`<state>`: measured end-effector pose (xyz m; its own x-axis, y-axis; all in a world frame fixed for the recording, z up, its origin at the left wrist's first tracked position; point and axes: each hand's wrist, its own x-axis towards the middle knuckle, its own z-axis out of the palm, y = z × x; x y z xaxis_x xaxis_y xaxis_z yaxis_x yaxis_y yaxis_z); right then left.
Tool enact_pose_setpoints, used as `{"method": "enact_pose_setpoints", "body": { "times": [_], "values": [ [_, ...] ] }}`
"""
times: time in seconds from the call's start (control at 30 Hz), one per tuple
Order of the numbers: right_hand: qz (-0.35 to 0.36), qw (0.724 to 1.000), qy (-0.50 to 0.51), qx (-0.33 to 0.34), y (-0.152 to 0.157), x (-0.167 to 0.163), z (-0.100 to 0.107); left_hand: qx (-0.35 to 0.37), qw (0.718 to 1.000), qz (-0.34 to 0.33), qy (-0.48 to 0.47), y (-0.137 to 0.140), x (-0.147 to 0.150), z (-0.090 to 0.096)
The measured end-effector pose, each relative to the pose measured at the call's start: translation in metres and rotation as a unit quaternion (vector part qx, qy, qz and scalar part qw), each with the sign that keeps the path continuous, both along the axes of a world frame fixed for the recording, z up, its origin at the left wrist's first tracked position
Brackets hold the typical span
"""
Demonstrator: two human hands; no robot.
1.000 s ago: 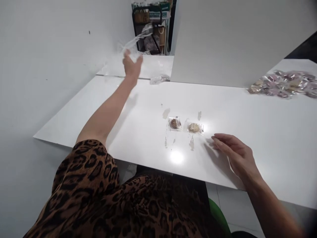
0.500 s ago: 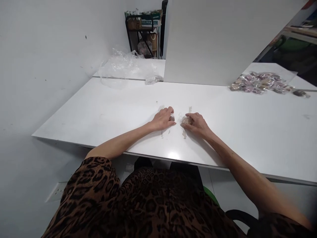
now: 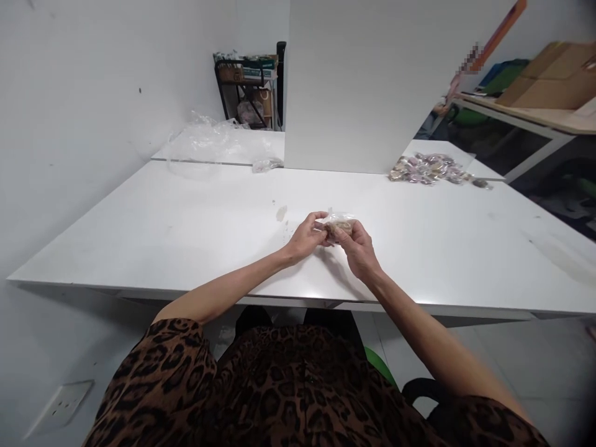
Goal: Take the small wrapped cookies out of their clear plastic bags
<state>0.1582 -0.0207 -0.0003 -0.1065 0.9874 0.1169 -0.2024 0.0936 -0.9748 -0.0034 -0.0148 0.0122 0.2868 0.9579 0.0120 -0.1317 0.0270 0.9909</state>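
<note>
My two hands meet just above the white table (image 3: 223, 223), around a small clear plastic bag (image 3: 342, 225). Something beige-brown shows through the film. My right hand (image 3: 362, 249) grips the bag's right side between thumb and fingers. From the left, my left hand (image 3: 305, 239) is closed at the bag's other end, its fingertips around a small dark brown piece (image 3: 328, 229). Whether that piece is inside the bag is hidden by the fingers. A few pale smudges (image 3: 281, 213) mark the tabletop left of the hands.
A pile of small wrapped pieces (image 3: 431, 169) lies at the back right, by an upright white panel (image 3: 344, 87). Crumpled clear plastic (image 3: 209, 143) spreads at the back left. Behind stand a black shelf (image 3: 242, 81) and, to the right, a cardboard box (image 3: 549, 77) on another table.
Both hands were apart, low on the table, each with a small item. They have come together and lifted slightly, now at one bag. The view has swung right.
</note>
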Motion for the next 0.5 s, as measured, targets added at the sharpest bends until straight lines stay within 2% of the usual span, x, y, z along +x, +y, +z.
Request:
{"method": "enact_pose_setpoints", "body": {
  "times": [0.07,0.13,0.2,0.27,0.37,0.4,0.5],
  "values": [
    [-0.014,0.999,0.017,-0.026,-0.008,0.01,0.001,0.012,0.999,-0.037,0.012,-0.002,0.0,-0.002],
    [0.001,0.996,0.018,-0.083,-0.015,0.023,0.0,0.017,0.997,-0.059,0.045,-0.003,-0.002,-0.007],
    [0.002,0.99,0.01,-0.141,-0.016,0.04,-0.002,0.012,0.996,-0.055,0.075,-0.003,-0.003,-0.012],
    [-0.03,0.984,0.002,-0.174,-0.003,0.059,-0.005,-0.002,0.995,-0.043,0.086,-0.003,-0.004,-0.016],
    [-0.124,0.977,-0.019,-0.171,0.052,0.094,0.003,-0.02,0.996,-0.024,0.085,-0.002,-0.004,-0.018],
    [-0.2,0.967,-0.041,-0.151,0.077,0.107,0.01,-0.021,0.996,-0.017,0.086,-0.001,-0.004,-0.018],
    [-0.272,0.958,-0.05,-0.08,0.156,0.144,0.039,-0.017,0.996,0.005,0.087,0.004,-0.006,-0.018]
  ]
}}
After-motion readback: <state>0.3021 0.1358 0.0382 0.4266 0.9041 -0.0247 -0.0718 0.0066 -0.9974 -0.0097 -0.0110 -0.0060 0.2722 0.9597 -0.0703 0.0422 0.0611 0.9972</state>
